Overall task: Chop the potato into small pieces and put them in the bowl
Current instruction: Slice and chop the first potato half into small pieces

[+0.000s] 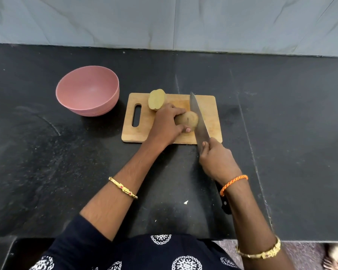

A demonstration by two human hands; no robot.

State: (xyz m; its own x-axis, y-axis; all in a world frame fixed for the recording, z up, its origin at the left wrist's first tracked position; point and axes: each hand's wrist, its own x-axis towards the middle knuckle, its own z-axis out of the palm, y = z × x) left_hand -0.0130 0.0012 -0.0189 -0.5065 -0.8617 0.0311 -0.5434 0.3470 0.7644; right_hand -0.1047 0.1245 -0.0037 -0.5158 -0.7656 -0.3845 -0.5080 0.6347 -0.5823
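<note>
Potato half [186, 119] skin-up; other half [157, 99] shows cut face.

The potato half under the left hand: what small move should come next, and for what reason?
Probably press the knife down through the potato half. The left hand holds that half on the cutting board, the right hand grips the knife, and the blade lies at the half's right end. The other half is uncut and the pink bowl has no pieces.
</note>
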